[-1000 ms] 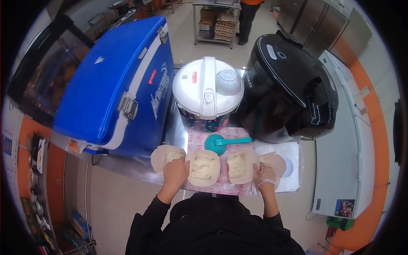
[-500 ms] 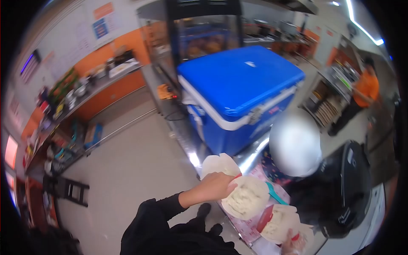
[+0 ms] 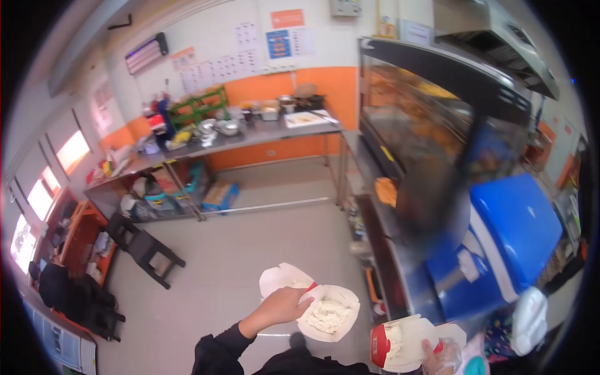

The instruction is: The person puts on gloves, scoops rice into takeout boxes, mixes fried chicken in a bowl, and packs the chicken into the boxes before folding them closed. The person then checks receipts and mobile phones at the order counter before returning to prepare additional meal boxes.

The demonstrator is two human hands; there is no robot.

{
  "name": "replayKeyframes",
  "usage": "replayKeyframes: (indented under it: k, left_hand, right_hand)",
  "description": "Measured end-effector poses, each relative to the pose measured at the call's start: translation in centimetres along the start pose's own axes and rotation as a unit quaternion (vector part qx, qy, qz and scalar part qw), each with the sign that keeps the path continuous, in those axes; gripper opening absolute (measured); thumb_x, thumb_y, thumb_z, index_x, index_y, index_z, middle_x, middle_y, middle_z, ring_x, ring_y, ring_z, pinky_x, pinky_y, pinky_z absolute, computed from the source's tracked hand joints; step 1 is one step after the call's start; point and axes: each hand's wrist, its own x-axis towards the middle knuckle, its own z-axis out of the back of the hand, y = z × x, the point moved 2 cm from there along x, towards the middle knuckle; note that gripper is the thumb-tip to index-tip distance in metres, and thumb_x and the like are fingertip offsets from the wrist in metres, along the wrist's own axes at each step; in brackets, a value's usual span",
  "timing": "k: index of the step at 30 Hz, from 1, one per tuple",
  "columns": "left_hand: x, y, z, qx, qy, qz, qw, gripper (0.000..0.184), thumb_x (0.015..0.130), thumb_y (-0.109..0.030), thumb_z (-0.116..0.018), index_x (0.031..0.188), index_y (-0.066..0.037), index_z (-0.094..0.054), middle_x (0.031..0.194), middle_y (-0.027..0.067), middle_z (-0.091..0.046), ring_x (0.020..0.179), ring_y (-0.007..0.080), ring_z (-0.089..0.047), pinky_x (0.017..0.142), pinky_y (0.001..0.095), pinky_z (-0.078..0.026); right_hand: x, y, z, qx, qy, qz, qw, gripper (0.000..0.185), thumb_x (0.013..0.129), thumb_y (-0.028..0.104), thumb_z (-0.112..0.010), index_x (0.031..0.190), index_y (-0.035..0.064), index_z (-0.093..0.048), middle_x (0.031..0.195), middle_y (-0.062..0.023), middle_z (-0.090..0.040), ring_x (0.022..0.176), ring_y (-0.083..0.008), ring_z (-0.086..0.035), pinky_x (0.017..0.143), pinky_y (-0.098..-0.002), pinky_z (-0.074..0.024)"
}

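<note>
My left hand [image 3: 284, 307] is closed on the edge of a white paper takeout box [image 3: 329, 314], which is open and filled with what looks like white rice. One of its wide pale flaps [image 3: 284, 280] spreads out behind my fingers. My right hand [image 3: 439, 359], in a clear plastic glove, grips a second takeout box [image 3: 407, 340] with a red printed side. This one also has white food inside and sits lower right, near the counter's edge. Both boxes are tilted with their openings toward me.
A blue cooler [image 3: 519, 231] stands on the metal counter at right, beside a glass display case [image 3: 415, 106]. A steel table [image 3: 250, 140] with trays and bowls lines the far wall. A black chair [image 3: 147, 250] stands on the floor at left, near a seated person [image 3: 69, 294].
My view has swung left, bringing the far table and windows into sight. Both hands have carried their boxes away from the pink-papered counter; the left one is now over the floor.
</note>
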Motion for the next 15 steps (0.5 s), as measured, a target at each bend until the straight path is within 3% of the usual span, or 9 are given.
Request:
replayKeyframes:
  k: [2, 3, 6, 7, 13, 14, 15]
  left_hand:
    - [0.7, 6.0, 4.4, 0.021, -0.048, 0.035, 0.998, 0.041, 0.090, -0.034, -0.054, 0.107, 0.001, -0.066, 0.072, 0.0247, -0.064, 0.070, 0.0418, -0.062, 0.066, 0.0467, -0.049]
    - [1.1, 9.1, 6.3, 0.030, -0.072, 0.056, 0.995, 0.041, 0.090, -0.034, -0.055, 0.106, 0.001, -0.066, 0.073, 0.0248, -0.064, 0.070, 0.0419, -0.062, 0.066, 0.0467, -0.049]
    - [3.8, 17.2, 12.7, 0.052, -0.107, 0.124, 0.985, 0.038, 0.090, -0.031, -0.054, 0.111, -0.001, -0.063, 0.083, 0.0243, -0.065, 0.080, 0.0415, -0.063, 0.073, 0.0472, -0.049]
    - [4.9, 19.7, 14.1, 0.058, -0.110, 0.148, 0.981, 0.037, 0.090, -0.029, -0.053, 0.114, -0.002, -0.061, 0.088, 0.0241, -0.066, 0.085, 0.0412, -0.063, 0.076, 0.0474, -0.050]
    - [15.2, 34.6, 23.5, 0.012, -0.175, 0.173, 0.969, 0.038, 0.088, -0.031, -0.055, 0.114, -0.003, -0.062, 0.092, 0.0244, -0.066, 0.090, 0.0419, -0.062, 0.080, 0.0470, -0.049]
    - [17.2, 36.6, 24.7, 0.005, -0.189, 0.171, 0.967, 0.038, 0.088, -0.031, -0.055, 0.114, -0.003, -0.062, 0.093, 0.0244, -0.066, 0.090, 0.0418, -0.062, 0.081, 0.0468, -0.049]
    - [19.4, 38.5, 26.0, -0.003, -0.192, 0.176, 0.965, 0.038, 0.088, -0.031, -0.055, 0.113, -0.003, -0.062, 0.093, 0.0244, -0.066, 0.091, 0.0416, -0.062, 0.081, 0.0467, -0.049]
  right_hand:
    - [3.8, 7.3, -2.2, -0.024, -0.024, 0.058, 0.998, 0.060, 0.088, 0.058, -0.051, 0.109, 0.0038, -0.067, 0.101, -0.0245, -0.066, 0.101, -0.0415, -0.060, 0.090, -0.0498, -0.0432]
    - [6.0, 11.2, -2.5, -0.014, 0.086, 0.029, 0.996, 0.066, 0.086, 0.062, -0.049, 0.120, 0.0071, -0.062, 0.116, -0.0292, -0.059, 0.111, -0.0428, -0.055, 0.097, -0.0473, -0.0403]
    - [9.8, 22.3, -4.5, 0.000, -0.117, 0.066, 0.991, 0.041, 0.080, 0.041, -0.066, 0.094, 0.0032, -0.069, 0.093, -0.0217, -0.067, 0.092, -0.0404, -0.062, 0.084, -0.0448, -0.0475]
    - [11.9, 25.2, -4.6, 0.021, -0.077, 0.044, 0.996, 0.039, 0.077, 0.040, -0.070, 0.093, 0.0044, -0.069, 0.095, -0.0212, -0.066, 0.094, -0.0394, -0.062, 0.084, -0.0439, -0.0476]
    - [25.8, 43.3, -8.6, -0.032, -0.109, 0.144, 0.983, 0.042, 0.080, 0.043, -0.067, 0.093, 0.0034, -0.070, 0.097, -0.0213, -0.066, 0.094, -0.0390, -0.062, 0.085, -0.0444, -0.0475]
    - [28.3, 46.3, -8.5, -0.033, -0.027, 0.129, 0.991, 0.053, 0.085, 0.053, -0.054, 0.104, 0.0056, -0.069, 0.106, -0.0199, -0.065, 0.103, -0.0366, -0.060, 0.092, -0.0431, -0.0459]
    - [31.0, 49.4, -8.9, -0.026, -0.019, 0.138, 0.990, 0.053, 0.086, 0.052, -0.053, 0.103, 0.0050, -0.069, 0.106, -0.0209, -0.065, 0.103, -0.0371, -0.060, 0.091, -0.0441, -0.0461]
